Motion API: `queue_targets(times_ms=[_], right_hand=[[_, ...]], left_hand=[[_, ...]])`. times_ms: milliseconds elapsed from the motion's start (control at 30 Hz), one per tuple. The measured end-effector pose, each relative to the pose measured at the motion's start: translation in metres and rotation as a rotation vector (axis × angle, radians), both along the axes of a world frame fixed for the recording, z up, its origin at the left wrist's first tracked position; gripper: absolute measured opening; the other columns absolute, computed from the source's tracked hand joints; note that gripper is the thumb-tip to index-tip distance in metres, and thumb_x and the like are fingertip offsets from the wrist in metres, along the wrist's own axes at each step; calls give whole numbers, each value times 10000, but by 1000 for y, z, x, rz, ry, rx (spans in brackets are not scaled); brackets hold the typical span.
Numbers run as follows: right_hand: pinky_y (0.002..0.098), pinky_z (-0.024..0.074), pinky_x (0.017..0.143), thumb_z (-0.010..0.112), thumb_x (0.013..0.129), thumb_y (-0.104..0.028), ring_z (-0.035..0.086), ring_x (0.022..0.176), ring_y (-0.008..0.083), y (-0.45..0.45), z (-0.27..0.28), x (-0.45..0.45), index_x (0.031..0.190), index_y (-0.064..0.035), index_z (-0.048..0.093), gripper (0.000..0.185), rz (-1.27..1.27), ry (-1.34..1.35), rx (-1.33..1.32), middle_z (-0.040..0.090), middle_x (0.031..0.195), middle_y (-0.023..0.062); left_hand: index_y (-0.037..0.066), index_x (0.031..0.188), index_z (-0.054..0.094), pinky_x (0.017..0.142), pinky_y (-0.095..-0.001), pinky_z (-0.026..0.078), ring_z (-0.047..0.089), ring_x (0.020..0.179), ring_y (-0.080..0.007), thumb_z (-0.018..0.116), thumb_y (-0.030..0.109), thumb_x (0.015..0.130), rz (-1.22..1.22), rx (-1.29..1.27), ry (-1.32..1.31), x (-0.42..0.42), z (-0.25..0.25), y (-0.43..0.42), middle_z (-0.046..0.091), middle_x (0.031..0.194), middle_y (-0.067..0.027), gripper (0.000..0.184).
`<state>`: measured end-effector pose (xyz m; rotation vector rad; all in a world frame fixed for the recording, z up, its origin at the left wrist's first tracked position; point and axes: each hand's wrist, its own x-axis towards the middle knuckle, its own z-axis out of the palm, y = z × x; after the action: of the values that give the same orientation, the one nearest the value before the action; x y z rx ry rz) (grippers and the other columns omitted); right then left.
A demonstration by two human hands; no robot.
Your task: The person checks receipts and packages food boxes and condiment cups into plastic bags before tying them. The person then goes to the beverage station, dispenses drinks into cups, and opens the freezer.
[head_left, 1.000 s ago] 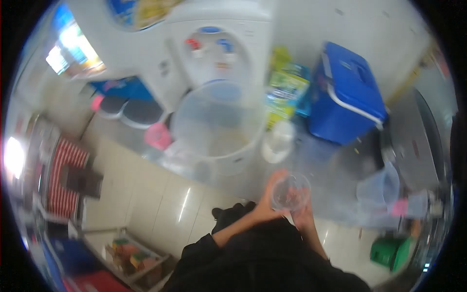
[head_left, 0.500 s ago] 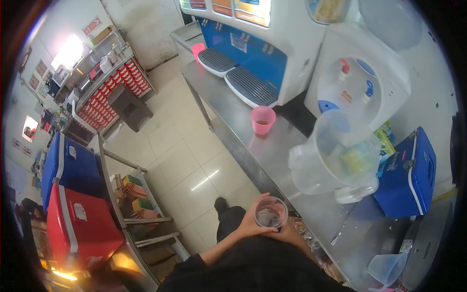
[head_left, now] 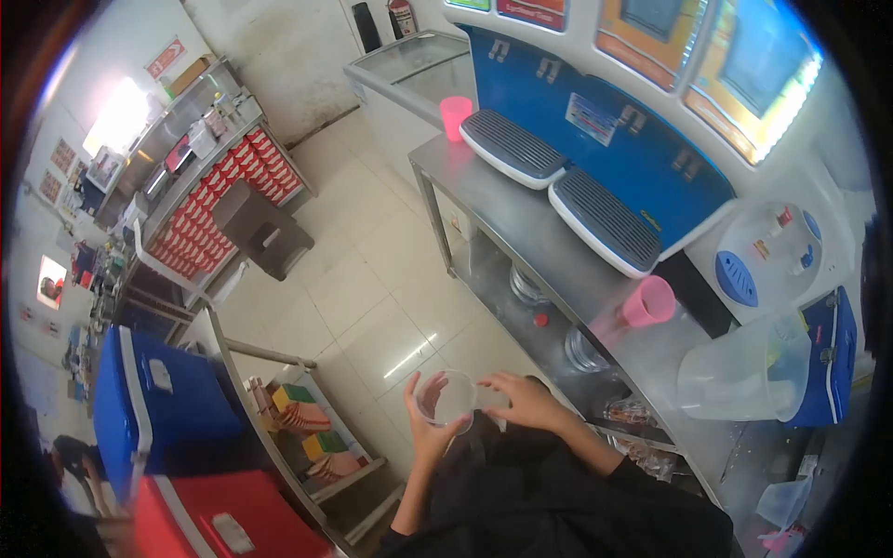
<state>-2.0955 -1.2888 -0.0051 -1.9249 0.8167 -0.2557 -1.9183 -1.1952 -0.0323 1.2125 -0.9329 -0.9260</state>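
Note:
A clear plastic cup [head_left: 446,398] is in my left hand [head_left: 430,430], whose fingers wrap round its left side and bottom. Its round rim faces up toward the camera. Just right of the cup is my right hand [head_left: 521,402], its fingers spread and the fingertips close to the rim; whether they touch it is hard to tell. To the right, on the steel counter [head_left: 558,256], a pink cup [head_left: 648,300] stands near a large clear pitcher [head_left: 744,372]. Another pink cup [head_left: 456,118] stands at the counter's far end.
A dispenser with two drip trays [head_left: 605,221] lines the counter, beside a water dispenser [head_left: 767,251]. Blue [head_left: 177,400] and red [head_left: 228,521] coolers stand at lower left, by a shelf of boxes [head_left: 307,423]. A brown stool [head_left: 260,228] stands on the floor. A person bends at far left.
The view has swung left along the counter. My right hand has come away from under the cup and opened beside it. My left hand still holds the cup.

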Motion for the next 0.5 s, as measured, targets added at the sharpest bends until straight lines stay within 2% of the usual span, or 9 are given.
queue_targets(times_ms=[33,67,133,200,267,367,467,500], right_hand=[[362,478,759,645,768,-202,599,891,266,-17,-6,12,1153,-90,508,424,-71,-37,-97,573,1055,135],[362,478,759,645,768,-202,599,891,266,-38,-12,23,1153,-90,508,424,-83,-32,-100,573,1055,135],[367,490,700,623,777,-174,627,785,267,-91,-17,43,1167,-80,492,422,-284,-40,-41,618,917,130],[381,493,643,600,782,-148,630,676,287,-155,-3,71,1206,-80,450,454,-442,-98,-108,632,781,124],[405,489,630,592,776,-124,628,673,314,-228,11,103,1266,-80,384,534,-489,-133,-192,633,760,131],[430,483,621,583,769,-106,618,672,356,-345,24,155,1308,-68,327,598,-584,-124,-246,628,761,171],[459,477,616,577,770,-103,611,682,391,-446,19,198,1325,-59,304,620,-699,-51,-355,615,750,218],[469,477,609,572,774,-107,606,676,403,-471,14,208,1329,-59,295,621,-739,58,-465,609,738,229]], left_hand=[[58,1319,212,1002,-393,311,453,1160,-287,816,97,585,62,36,43,18,-6,-13,443,1266,-167,951],[58,1319,212,1002,-393,311,453,1160,-287,816,97,585,49,34,48,36,-15,-27,443,1266,-167,951],[63,1260,272,994,-382,312,456,1156,-282,793,75,603,113,58,168,66,-33,-60,440,1270,-165,839],[57,1207,314,989,-391,321,459,1152,-278,786,70,604,133,88,157,89,-24,-98,447,1256,-158,766],[54,1189,335,977,-396,336,463,1146,-276,787,67,592,137,190,-42,112,-5,-139,457,1235,-150,749],[52,1188,342,962,-403,351,471,1132,-278,800,85,566,83,138,-189,151,3,-196,466,1214,-146,774],[54,1196,339,945,-403,369,479,1118,-278,822,125,528,82,212,-107,187,23,-247,468,1212,-150,827],[54,1196,339,945,-403,369,479,1118,-278,822,125,528,66,214,-112,198,27,-262,468,1212,-150,827]])
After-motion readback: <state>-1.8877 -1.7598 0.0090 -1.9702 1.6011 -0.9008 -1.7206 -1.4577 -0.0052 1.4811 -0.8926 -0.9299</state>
